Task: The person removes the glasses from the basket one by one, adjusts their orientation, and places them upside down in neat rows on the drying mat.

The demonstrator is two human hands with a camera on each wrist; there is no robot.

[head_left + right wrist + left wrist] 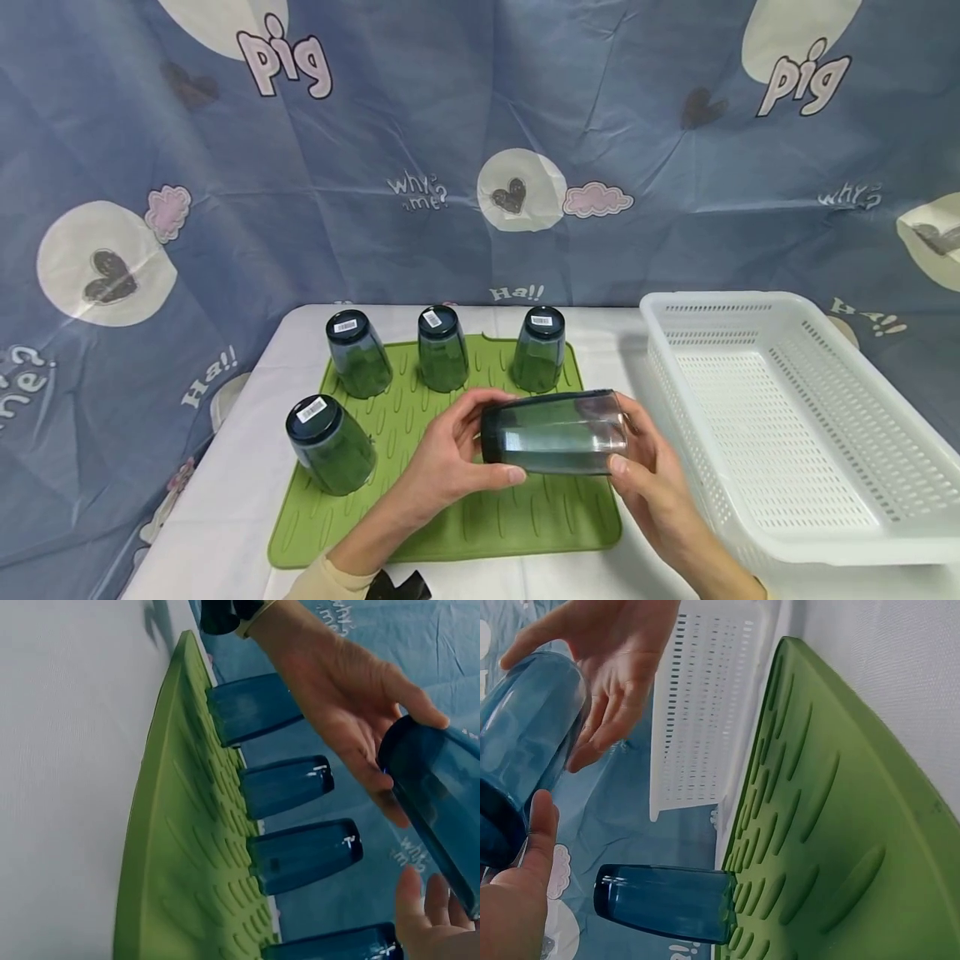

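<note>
A dark blue-tinted drinking glass [555, 435] lies sideways in the air over the green drying mat [517, 521], held between both hands. My left hand [450, 458] grips its dark base end, thumb along the near side. At the rim end, my right hand [656, 479] holds it with thumb in front and fingers behind. In the left wrist view the glass [532, 727] slants between the two hands, well off the mat. Several matching glasses stand upside down on the mat: one front left [333, 450], one back left [360, 358], one back middle [442, 354], one back right [540, 354].
A white perforated plastic basket [675, 408] stands to the right of the mat on the white tablecloth [225, 508]. Behind the table hangs a blue printed cloth [420, 242]. White labels show on the bottoms of the upturned glasses.
</note>
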